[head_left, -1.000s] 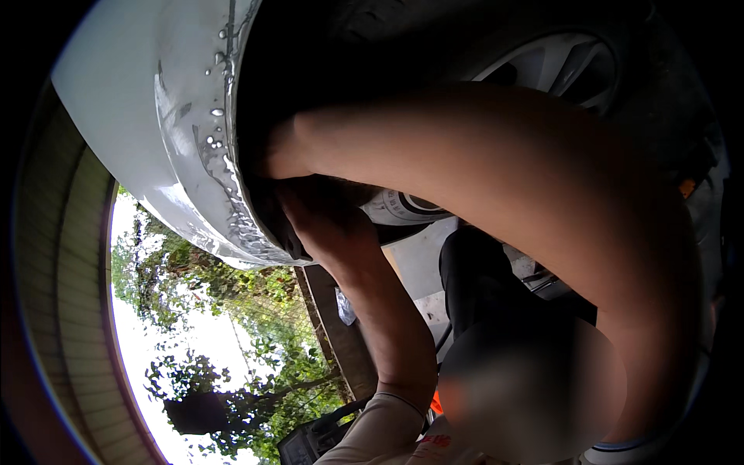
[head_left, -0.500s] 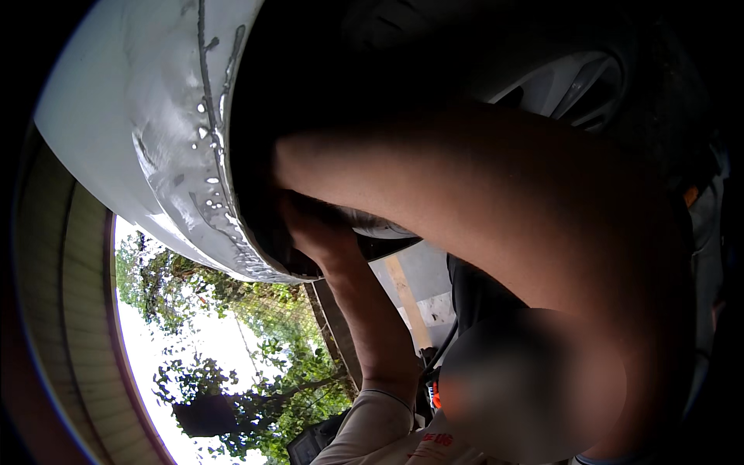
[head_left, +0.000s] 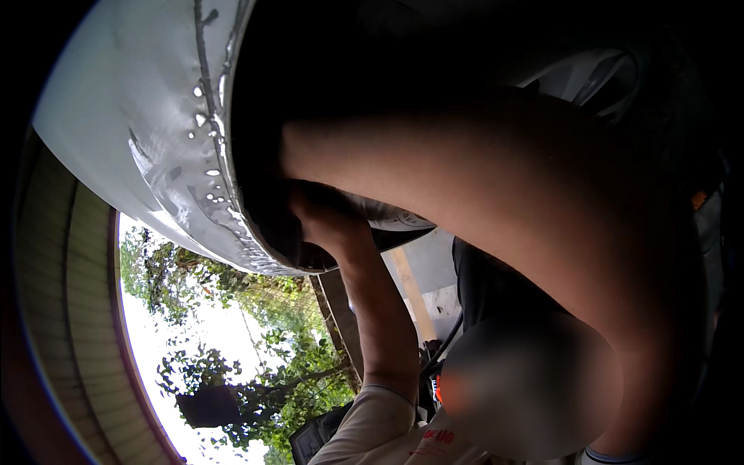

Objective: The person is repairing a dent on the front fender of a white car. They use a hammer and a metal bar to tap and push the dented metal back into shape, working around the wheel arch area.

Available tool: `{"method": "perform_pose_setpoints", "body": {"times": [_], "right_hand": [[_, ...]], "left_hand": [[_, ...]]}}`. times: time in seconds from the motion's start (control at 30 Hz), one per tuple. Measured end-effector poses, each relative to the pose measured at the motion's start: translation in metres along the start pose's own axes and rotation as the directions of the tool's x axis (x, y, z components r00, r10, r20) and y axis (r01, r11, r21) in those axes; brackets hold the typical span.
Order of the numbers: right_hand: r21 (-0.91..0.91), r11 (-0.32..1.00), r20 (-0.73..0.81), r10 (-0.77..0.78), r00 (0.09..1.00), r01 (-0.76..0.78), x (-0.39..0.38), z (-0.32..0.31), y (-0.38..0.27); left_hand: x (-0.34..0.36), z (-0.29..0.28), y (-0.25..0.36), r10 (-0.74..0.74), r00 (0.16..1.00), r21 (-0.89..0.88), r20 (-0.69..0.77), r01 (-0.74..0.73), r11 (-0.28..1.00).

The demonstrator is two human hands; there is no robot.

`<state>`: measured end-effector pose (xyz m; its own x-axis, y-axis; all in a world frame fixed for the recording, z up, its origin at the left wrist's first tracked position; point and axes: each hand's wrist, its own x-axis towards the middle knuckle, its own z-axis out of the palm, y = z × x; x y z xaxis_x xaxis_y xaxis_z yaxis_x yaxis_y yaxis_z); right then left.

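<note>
A pale car body panel fills the upper left, scuffed and wrinkled, with dark streaks and small shiny spots along its curved edge. Both my arms reach under that edge into deep shadow. My left hand is at the lower part of the opening, close behind the panel's rim; its back and wrist show, while the fingers are lost in the dark. The right forearm crosses from the lower right, and beyond the wrist my right hand is hidden in the shadow above the left one. Whether either hand holds anything cannot be seen.
A spoked wheel stands in shade at the upper right. Under my right forearm lies a pale rounded surface. Grey paving with a yellowish stripe shows below. Trees and a ribbed wall or roof are at the left.
The view has shifted slightly, so the panel edge sits a little higher and both forearms a little further right. Both hands remain inside the dark opening.
</note>
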<state>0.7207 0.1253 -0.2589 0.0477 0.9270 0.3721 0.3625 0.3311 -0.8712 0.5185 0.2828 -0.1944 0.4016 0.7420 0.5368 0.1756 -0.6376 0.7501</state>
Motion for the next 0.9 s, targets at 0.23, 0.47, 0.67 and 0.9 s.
{"method": "perform_pose_setpoints", "body": {"times": [0.23, 0.47, 0.67, 0.9], "right_hand": [[0.027, 1.0, 0.037, 0.0, 0.999, -0.001, 0.006, 0.005, 0.0], [0.024, 1.0, 0.059, 0.005, 0.998, -0.007, 0.01, 0.008, -0.001], [0.029, 1.0, 0.071, -0.009, 0.997, 0.007, 0.015, 0.014, -0.005], [0.025, 1.0, 0.059, 0.002, 0.998, -0.003, 0.017, 0.014, -0.002]], "left_hand": [[-0.003, -0.002, 0.012, 0.355, 0.926, 0.792, 0.126, -0.31, 0.527], [-0.003, -0.007, 0.01, 0.406, 0.799, 0.895, 0.443, -0.421, -0.148], [-0.004, 0.006, 0.024, 0.504, 0.829, 0.886, 0.241, -0.4, 0.234], [-0.005, 0.013, 0.023, 0.522, 0.83, 0.88, 0.196, -0.384, 0.28]]}}
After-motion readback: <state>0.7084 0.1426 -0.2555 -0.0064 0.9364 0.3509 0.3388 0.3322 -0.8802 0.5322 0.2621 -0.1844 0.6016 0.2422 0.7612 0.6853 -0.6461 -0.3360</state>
